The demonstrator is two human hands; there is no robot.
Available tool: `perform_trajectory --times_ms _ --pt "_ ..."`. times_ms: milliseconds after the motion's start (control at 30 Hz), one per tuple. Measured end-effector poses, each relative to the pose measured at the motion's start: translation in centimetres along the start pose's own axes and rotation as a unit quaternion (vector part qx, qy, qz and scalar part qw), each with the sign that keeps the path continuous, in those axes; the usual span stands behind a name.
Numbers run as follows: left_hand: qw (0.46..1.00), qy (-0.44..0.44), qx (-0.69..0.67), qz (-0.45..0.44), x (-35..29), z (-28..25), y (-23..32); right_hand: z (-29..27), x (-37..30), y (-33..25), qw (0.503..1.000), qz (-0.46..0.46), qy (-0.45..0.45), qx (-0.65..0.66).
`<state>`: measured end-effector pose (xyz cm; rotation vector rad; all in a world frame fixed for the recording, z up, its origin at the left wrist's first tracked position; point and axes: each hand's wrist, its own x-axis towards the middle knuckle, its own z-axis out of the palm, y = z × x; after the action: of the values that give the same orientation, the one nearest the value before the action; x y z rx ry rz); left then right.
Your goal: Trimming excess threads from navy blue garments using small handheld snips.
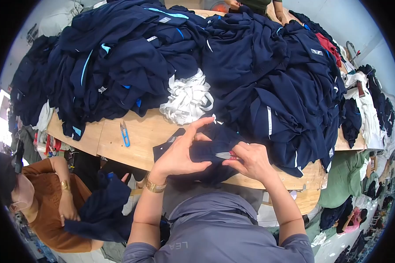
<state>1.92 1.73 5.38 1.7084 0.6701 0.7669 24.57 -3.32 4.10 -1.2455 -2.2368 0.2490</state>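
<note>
My right hand (251, 160) is closed around red-handled thread snips (232, 156), their pale blades pointing left over a navy garment (202, 151). The garment lies at the table's near edge, in front of my body. Resting at its left part is my left hand (177, 153), with the thumb and index finger spread wide; the other fingers are partly hidden behind the hand. Between the two hands, dark cloth shows beside the blade tips. Just beyond my left fingertips sits a loose heap of white fabric strips (187, 98).
Blue thread snips (125, 134) lie on the wooden table (118, 149) to the left. Large piles of navy garments (114, 61) cover the far side and the right. A person in brown (52, 197) handles dark cloth at my left; another person's arms (278, 11) show beyond the piles.
</note>
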Motion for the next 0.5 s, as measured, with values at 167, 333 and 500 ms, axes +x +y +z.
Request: perform_trajectory --times_ms 167,333,500 --pt "1.000 -0.003 0.021 -0.004 0.1 0.1 0.1 -0.2 0.1 -0.4 1.000 -0.004 -0.019 -0.021" --pt "1.000 -0.002 0.026 -0.003 0.1 0.1 0.3 -0.2 0.3 -0.8 1.000 0.002 -0.014 -0.006" --pt "1.000 0.018 0.023 0.002 0.2 0.3 0.6 1.6 -0.5 -0.3 0.946 0.157 0.068 0.275"
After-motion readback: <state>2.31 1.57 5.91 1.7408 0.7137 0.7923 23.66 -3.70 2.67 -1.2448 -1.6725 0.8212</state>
